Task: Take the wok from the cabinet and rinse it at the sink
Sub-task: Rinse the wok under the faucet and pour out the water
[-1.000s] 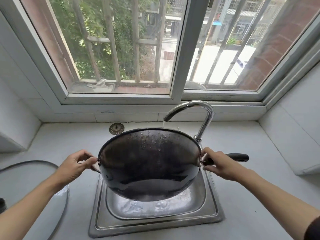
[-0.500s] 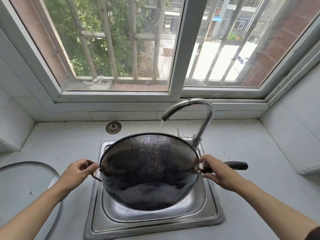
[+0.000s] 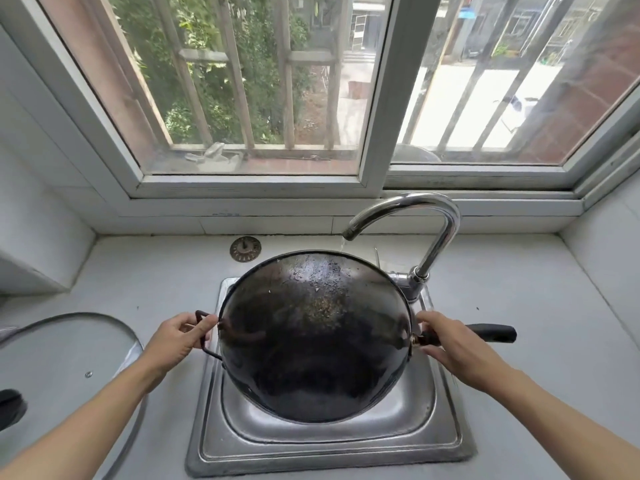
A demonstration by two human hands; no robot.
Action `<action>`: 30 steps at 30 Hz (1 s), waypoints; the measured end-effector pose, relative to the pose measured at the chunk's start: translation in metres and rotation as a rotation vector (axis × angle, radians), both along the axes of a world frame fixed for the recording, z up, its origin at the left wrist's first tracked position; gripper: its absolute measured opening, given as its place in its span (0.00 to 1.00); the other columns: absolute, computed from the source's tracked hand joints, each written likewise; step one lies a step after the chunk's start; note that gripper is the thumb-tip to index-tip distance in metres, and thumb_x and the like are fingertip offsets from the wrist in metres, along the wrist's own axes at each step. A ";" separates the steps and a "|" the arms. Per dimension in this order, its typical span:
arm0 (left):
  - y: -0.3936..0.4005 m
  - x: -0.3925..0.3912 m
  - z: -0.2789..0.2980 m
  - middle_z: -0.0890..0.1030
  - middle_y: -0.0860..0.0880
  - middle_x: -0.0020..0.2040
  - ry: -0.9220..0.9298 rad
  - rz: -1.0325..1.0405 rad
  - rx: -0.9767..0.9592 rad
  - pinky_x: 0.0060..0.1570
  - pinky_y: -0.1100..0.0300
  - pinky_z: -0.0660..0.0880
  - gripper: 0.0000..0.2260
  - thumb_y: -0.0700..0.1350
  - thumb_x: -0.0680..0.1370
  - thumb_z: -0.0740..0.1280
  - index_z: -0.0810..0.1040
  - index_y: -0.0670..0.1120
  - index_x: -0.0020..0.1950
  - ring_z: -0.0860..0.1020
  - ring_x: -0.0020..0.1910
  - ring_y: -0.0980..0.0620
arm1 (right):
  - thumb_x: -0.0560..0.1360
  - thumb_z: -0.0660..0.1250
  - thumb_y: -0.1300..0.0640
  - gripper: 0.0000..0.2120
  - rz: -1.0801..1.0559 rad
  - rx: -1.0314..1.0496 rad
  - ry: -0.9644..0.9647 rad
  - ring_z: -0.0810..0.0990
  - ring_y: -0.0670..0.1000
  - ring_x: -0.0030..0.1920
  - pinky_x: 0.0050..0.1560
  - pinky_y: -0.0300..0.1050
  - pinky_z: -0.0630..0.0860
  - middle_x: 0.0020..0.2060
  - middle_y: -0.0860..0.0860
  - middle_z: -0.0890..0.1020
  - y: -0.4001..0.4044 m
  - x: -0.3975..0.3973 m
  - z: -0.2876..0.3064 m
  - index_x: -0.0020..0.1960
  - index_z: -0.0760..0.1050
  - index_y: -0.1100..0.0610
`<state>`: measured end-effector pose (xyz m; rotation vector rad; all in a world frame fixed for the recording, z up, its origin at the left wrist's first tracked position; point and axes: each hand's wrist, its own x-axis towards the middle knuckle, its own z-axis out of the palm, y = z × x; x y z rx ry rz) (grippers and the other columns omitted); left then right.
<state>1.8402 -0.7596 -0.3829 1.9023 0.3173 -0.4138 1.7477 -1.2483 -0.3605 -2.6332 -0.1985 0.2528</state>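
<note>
Your left hand (image 3: 176,341) curls round the wire loop handle of the round black metal wok (image 3: 313,336), and your right hand (image 3: 450,344) grips its long black handle (image 3: 491,332). You hold the wok tilted over the square steel sink (image 3: 329,441), its far rim under the curved chrome tap (image 3: 420,216), where water runs.

Bright window (image 3: 263,84) daylight, wide-angle distortion

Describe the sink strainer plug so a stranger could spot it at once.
Start at the steel sink below the window. On the white counter just behind its back-left corner lies the sink strainer plug: a small round, brownish metal disc, lying apart from the wok and faucet.
</note>
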 end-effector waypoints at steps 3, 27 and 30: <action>0.003 0.005 0.002 0.82 0.43 0.39 0.038 0.020 0.005 0.32 0.63 0.68 0.17 0.58 0.70 0.71 0.74 0.44 0.38 0.82 0.42 0.45 | 0.74 0.72 0.55 0.31 0.056 -0.021 -0.037 0.76 0.47 0.47 0.50 0.46 0.74 0.50 0.43 0.75 -0.002 0.002 -0.006 0.70 0.60 0.38; 0.009 0.001 0.003 0.79 0.46 0.56 -0.088 -0.124 0.019 0.52 0.50 0.74 0.32 0.48 0.67 0.79 0.67 0.66 0.64 0.81 0.52 0.46 | 0.74 0.71 0.60 0.41 0.192 -0.063 -0.182 0.72 0.51 0.41 0.45 0.41 0.71 0.49 0.46 0.71 -0.005 0.015 -0.011 0.79 0.52 0.46; 0.011 -0.005 -0.006 0.77 0.49 0.57 -0.179 -0.227 0.159 0.51 0.52 0.74 0.46 0.49 0.61 0.83 0.59 0.65 0.71 0.78 0.54 0.49 | 0.74 0.71 0.60 0.41 0.204 -0.064 -0.183 0.73 0.50 0.41 0.45 0.41 0.72 0.50 0.46 0.72 -0.008 0.014 -0.010 0.79 0.52 0.47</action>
